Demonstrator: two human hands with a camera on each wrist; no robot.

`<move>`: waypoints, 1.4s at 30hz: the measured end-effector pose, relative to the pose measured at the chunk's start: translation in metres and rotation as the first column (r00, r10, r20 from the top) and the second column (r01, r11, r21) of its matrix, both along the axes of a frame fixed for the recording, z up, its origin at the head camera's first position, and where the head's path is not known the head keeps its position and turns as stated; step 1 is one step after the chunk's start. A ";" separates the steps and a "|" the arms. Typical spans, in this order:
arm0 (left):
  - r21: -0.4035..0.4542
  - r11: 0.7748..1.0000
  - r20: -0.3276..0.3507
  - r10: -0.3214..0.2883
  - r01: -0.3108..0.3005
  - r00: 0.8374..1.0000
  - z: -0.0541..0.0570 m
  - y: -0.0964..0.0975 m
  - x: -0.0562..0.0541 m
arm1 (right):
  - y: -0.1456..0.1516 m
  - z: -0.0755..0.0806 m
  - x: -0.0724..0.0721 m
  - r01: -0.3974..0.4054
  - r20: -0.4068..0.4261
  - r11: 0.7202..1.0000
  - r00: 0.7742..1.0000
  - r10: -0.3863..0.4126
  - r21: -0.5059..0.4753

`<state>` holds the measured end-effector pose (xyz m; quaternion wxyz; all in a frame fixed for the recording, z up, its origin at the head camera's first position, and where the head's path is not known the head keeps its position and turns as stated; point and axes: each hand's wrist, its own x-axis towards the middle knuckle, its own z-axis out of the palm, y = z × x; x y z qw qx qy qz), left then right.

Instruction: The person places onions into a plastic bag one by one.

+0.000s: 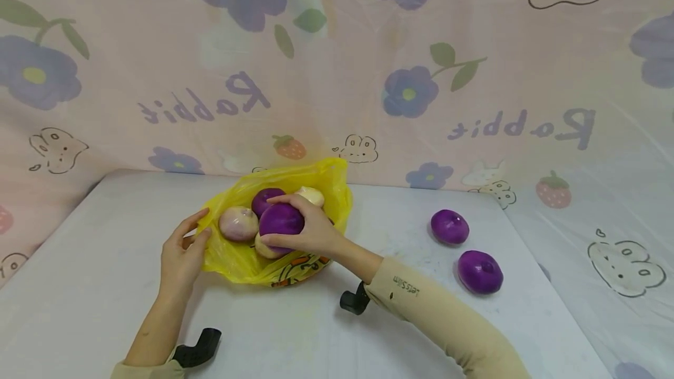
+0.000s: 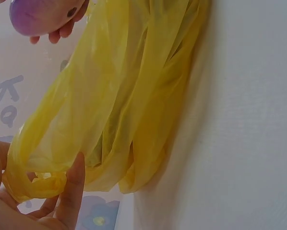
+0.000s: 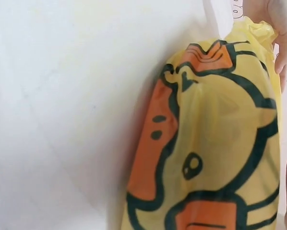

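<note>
My right hand (image 1: 310, 230) grips a glossy purple onion (image 1: 281, 219) over the open mouth of a yellow plastic bag (image 1: 332, 177). My left hand (image 1: 181, 250) holds the bag's left rim; in the left wrist view its thumb and fingers (image 2: 72, 196) are around a yellow loop of the bag. Inside the bag lie a pale pinkish onion (image 1: 238, 224), another purple onion (image 1: 263, 199) and a whitish one (image 1: 310, 195). Partly hidden under the held onion is a further pale one (image 1: 268, 250). The right wrist view shows the bag's printed cartoon side (image 3: 215, 139).
Two more purple onions, one farther back (image 1: 450, 227) and one nearer (image 1: 480, 272), lie right of the bag on the white table (image 1: 400, 332). A patterned curtain (image 1: 337, 75) hangs behind the table. Black curved pieces stick out at the left wrist (image 1: 200, 348) and right wrist (image 1: 354, 300).
</note>
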<state>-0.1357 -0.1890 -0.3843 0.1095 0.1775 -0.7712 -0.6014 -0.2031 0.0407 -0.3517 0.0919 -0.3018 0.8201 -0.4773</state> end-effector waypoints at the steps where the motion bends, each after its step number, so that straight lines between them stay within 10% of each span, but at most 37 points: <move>1: -0.002 1.000 0.000 -0.003 0.003 1.000 0.000 0.000 0.000 | -0.001 0.000 0.000 -0.002 -0.001 1.000 1.000 0.002 0.007; 28: 0.017 1.000 0.014 0.000 0.000 1.000 0.002 0.000 0.001 | -0.046 -0.014 -0.001 -0.079 -0.075 0.979 0.993 0.095 0.188; 42: 0.001 1.000 0.005 0.001 -0.001 1.000 0.004 -0.001 0.002 | -0.047 -0.018 -0.001 -0.121 -0.293 0.940 0.931 0.220 0.320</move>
